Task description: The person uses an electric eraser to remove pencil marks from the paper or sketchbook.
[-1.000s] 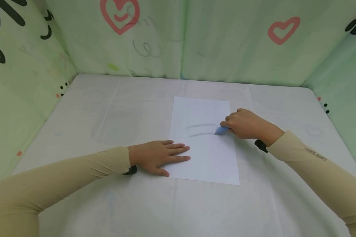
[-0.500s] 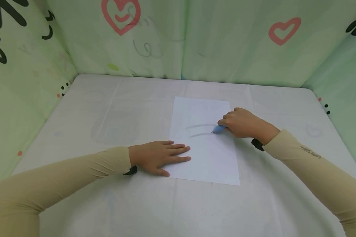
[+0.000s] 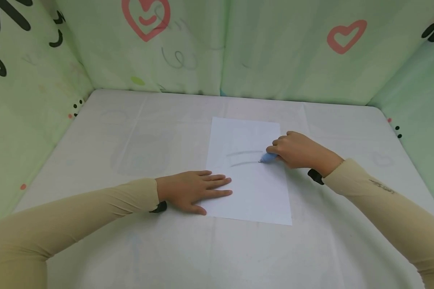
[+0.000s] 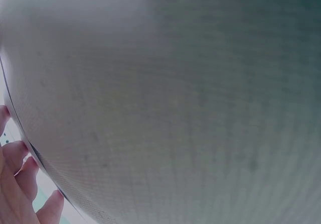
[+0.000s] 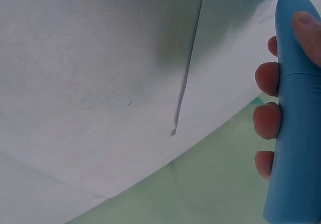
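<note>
A white sheet of paper (image 3: 249, 196) lies on the table with two faint grey, roughly parallel strokes across its middle. My left hand (image 3: 195, 192) rests flat on its left edge, fingers spread. In the left wrist view, several fingertips (image 4: 49, 209) show at the lower left. My right hand (image 3: 298, 150) grips a thick blue pen-like tool (image 3: 269, 157) over the sheet's right side. Its thin tip points left, at the right end of the lower stroke; whether it touches is unclear. In the right wrist view, fingers and thumb wrap the tool's blue body (image 5: 296, 133).
A white cloth covers the table (image 3: 130, 140), with faint creases and patterns showing. Green curtains (image 3: 275, 60) with red hearts and black marks stand behind and at both sides. Dark bands sit at both wrists.
My right hand and the blue tool shifted slightly left, then barely back to the right. The left hand and the paper stay in place.
</note>
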The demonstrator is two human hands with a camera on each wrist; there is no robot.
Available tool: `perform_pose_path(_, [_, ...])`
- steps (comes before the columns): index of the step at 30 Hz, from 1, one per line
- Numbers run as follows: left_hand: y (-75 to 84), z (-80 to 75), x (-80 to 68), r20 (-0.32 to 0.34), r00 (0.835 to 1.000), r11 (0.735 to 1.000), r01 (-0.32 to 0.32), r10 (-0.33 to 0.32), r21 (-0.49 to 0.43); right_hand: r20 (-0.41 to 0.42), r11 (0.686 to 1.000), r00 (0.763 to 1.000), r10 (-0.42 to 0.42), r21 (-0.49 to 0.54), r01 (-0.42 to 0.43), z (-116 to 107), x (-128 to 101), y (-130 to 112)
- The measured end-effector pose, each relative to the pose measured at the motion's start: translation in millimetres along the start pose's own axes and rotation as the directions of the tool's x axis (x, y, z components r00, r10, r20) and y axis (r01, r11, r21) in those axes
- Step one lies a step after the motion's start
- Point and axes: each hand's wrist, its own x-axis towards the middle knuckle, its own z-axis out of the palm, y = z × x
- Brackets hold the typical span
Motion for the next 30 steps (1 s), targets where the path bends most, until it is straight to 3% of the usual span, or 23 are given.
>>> perform_pose_path(30, [-0.9, 2.9, 1.3, 0.001, 1.000, 1.000, -0.004, 0.004, 0.017, 0.019, 1.000, 1.000, 0.023, -0.002, -0.023, -2.8, 1.8, 0.1])
